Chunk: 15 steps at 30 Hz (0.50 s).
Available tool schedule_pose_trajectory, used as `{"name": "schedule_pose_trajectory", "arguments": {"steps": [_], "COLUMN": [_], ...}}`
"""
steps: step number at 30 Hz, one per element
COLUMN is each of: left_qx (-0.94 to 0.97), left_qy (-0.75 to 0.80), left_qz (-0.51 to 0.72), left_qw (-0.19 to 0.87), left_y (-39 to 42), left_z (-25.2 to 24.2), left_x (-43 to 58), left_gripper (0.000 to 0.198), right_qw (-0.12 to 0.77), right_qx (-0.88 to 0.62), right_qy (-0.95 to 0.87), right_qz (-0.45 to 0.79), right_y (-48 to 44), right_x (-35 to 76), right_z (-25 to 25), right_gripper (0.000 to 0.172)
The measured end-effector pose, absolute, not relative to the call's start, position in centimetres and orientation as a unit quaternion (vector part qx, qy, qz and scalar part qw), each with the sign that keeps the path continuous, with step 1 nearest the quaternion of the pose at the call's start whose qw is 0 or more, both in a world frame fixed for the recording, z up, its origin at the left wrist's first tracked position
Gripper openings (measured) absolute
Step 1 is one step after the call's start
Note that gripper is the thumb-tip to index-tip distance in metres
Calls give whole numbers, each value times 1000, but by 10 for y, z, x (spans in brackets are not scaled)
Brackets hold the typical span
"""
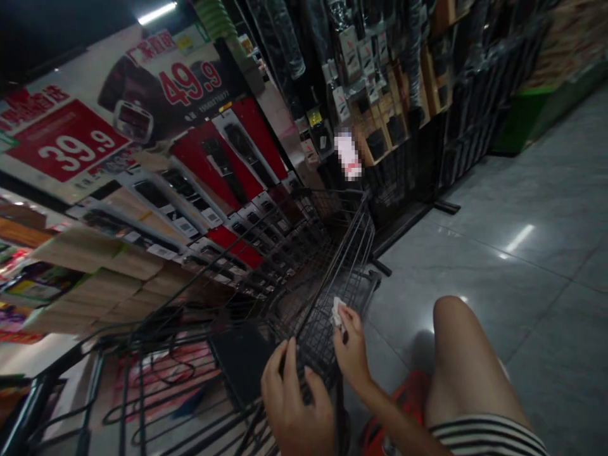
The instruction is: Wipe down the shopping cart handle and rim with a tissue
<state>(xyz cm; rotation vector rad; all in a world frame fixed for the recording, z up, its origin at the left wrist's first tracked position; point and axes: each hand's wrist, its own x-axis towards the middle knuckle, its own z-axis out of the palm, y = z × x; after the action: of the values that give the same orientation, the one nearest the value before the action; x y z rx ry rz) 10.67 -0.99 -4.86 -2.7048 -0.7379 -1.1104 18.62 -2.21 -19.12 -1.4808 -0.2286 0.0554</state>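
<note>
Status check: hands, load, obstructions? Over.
Right hand pinching white scrap. Left hand at cart, grip unclear. Scrap at fingertips, partly covered. Display rack beyond cart; nothing seen between hands and cart.

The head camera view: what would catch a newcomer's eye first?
Probably the red "39.9" price sign at upper left, and the "49.9" sign to its right. Then the dark wire cart, running from the centre to the lower left. Low in the centre, the right hand pinches a small white scrap beside the left hand.
</note>
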Motion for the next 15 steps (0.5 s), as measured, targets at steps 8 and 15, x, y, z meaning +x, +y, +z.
{"name": "schedule_pose_trajectory", "arguments": {"steps": [8, 15], "left_qx": [-900, -869], "left_qy": [-258, -267], "left_qz": [-293, -301], "left_qw": [196, 289], "left_y": [1, 5], "left_z": [-60, -66], "left_x": [157, 163], "left_gripper": [48, 59], "right_qw": [689, 684], "right_qx": [-688, -700], "right_qy": [-227, -198], "right_qz": [-21, -60], "right_y": [-16, -10], "right_x": [194, 214], "right_z": [-207, -206], "right_gripper": [48, 34]}}
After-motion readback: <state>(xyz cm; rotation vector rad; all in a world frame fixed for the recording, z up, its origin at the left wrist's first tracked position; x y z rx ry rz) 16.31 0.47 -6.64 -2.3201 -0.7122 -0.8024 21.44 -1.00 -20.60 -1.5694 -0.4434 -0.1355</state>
